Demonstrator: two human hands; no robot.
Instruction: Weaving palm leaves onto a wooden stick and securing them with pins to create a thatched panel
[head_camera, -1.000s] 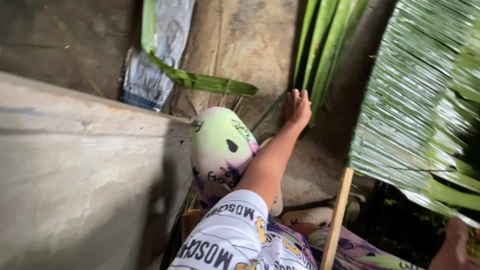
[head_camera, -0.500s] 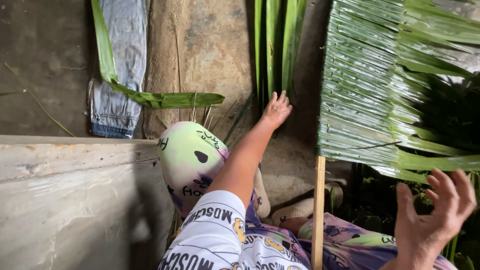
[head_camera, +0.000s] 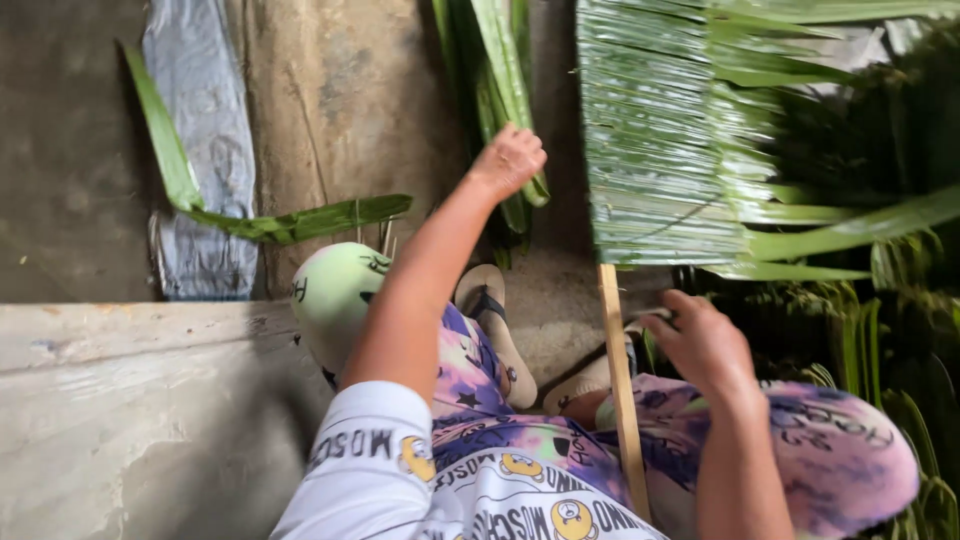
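A folded green leaf (head_camera: 290, 222) is lying on the ground at the left, beside a strip of grey cloth (head_camera: 200, 150). The left hand (head_camera: 508, 160) is closing around a bundle of long green leaves (head_camera: 500, 70) standing near the wall. The right hand (head_camera: 702, 342) is hovering just beside a wooden stick (head_camera: 620, 380), fingers curled and loose, holding nothing. The stick is carrying a panel of woven leaves (head_camera: 660, 140).

Leaf bundle (head_camera: 495, 90) lies on floor (head_camera: 350, 100) ahead, left hand (head_camera: 508, 160) on it. Woven leaf panel (head_camera: 660, 150) right of bundle, on stick (head_camera: 620, 390). Right hand (head_camera: 705, 345) beside stick. Cloth (head_camera: 200, 160) far left.
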